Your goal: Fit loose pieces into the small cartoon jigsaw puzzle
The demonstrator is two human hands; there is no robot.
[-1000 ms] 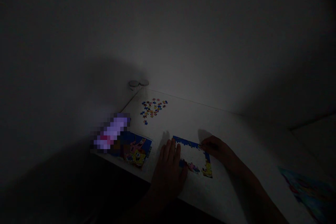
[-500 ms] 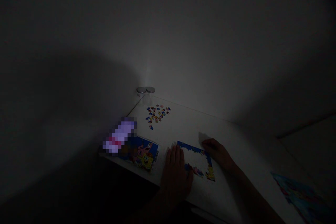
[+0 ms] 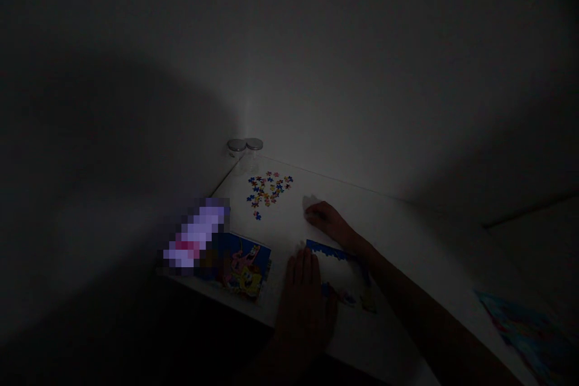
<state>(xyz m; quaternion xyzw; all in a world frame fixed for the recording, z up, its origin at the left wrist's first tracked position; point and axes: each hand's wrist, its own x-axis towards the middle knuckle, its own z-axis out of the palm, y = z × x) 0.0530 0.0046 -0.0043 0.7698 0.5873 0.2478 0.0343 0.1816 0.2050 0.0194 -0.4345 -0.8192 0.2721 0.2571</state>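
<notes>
My left hand (image 3: pixel 304 292) lies flat, fingers stretched out, over the left side of a partly assembled jigsaw frame (image 3: pixel 326 248) with a blue upper border. My right hand (image 3: pixel 323 216) hangs above the white table, beyond the frame's upper edge; its fingers are curled together, and what they hold, if anything, is too dark to make out. Loose puzzle pieces (image 3: pixel 270 188) lie in a scattered group to the left of my right hand. A cartoon picture (image 3: pixel 246 265) with pink and yellow figures lies left of my left hand.
Two clear jars with silver lids (image 3: pixel 245 145) stand in the far corner by the wall. A blurred-out bright purple object (image 3: pixel 196 235) is at the table's left edge. Another colourful picture (image 3: pixel 525 329) lies at the lower right. The white table (image 3: pixel 353 202) meets the wall behind.
My right hand has moved left and away from the frame's right corner, towards the loose pieces. My left hand stays on the frame. The view has shifted slightly.
</notes>
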